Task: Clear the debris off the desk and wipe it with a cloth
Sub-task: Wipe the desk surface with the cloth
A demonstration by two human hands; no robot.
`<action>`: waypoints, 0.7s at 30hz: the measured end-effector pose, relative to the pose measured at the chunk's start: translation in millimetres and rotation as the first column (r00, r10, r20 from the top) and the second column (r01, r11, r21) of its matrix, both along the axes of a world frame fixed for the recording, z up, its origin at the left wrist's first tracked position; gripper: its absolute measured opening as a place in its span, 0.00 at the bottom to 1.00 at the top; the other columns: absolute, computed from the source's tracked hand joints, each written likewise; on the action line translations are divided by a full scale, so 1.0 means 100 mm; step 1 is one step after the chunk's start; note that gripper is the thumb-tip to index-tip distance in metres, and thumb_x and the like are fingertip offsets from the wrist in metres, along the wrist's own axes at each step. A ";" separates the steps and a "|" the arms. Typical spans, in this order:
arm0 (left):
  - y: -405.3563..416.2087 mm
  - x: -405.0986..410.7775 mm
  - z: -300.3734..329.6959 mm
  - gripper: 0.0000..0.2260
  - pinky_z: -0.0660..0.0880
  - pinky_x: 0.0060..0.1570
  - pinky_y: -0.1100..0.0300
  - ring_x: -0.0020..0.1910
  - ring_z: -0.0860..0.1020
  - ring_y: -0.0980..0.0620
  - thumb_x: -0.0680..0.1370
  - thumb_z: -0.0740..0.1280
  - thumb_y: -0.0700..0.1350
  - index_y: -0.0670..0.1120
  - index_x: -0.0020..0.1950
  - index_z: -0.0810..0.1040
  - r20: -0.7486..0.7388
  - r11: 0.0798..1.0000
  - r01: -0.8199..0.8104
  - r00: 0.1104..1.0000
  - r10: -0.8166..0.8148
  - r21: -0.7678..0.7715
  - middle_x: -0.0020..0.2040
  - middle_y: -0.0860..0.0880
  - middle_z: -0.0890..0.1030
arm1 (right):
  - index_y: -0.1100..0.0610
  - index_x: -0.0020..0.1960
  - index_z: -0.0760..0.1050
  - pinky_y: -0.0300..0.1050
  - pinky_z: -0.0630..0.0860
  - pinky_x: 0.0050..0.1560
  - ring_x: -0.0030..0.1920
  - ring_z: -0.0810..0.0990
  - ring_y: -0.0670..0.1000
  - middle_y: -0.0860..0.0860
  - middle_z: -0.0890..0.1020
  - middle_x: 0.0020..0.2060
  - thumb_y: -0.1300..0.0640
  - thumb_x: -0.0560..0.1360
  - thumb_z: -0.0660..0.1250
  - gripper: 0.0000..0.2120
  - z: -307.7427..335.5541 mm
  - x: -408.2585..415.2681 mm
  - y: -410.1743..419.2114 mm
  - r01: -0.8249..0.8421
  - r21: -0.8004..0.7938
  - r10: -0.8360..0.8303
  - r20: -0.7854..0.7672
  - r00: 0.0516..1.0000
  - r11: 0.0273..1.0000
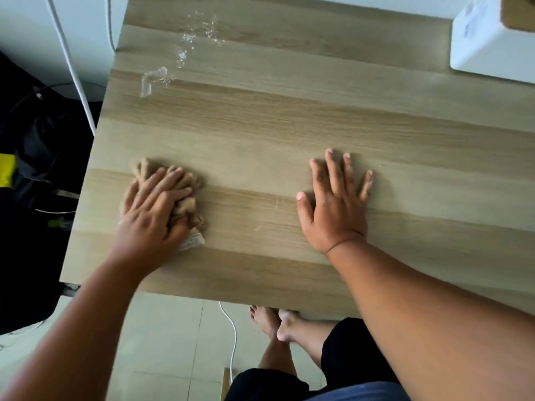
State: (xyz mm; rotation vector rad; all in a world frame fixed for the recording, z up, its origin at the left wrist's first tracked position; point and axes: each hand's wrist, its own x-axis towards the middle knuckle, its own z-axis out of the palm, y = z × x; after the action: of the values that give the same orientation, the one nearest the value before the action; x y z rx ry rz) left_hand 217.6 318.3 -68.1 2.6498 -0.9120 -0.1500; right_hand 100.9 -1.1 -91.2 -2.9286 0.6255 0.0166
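Head view: I note the left hand (153, 209) near the surface's (289, 125) left edge, fingers bent over a bunched tan cloth (185, 195) and pressing it flat to the wood; a white tag shows at the cloth's near end. The right hand (333, 209) lies palm down near the middle, fingers spread and straight, holding nothing. Clear scraps and crumbs of debris (150, 81) sit toward the far left corner, well apart from the cloth. A white box (489, 44) occupies the far right corner.
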 end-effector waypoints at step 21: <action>-0.68 -0.90 -0.11 0.25 0.58 0.74 0.32 0.82 0.58 0.44 0.81 0.63 0.53 0.50 0.78 0.69 0.066 0.990 0.133 0.988 -0.136 0.049 0.82 0.48 0.63 | 0.50 0.79 0.62 0.75 0.48 0.76 0.82 0.52 0.60 0.52 0.57 0.82 0.47 0.79 0.55 0.29 -0.04 -0.01 -0.01 -0.013 -0.036 0.014 0.036 0.999 0.999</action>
State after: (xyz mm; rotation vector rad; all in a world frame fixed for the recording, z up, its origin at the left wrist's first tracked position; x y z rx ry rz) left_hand 127.4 250.4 -79.4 2.6479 -1.1235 -0.1115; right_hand 99.8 -2.2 -95.6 -2.9605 0.6073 -0.0470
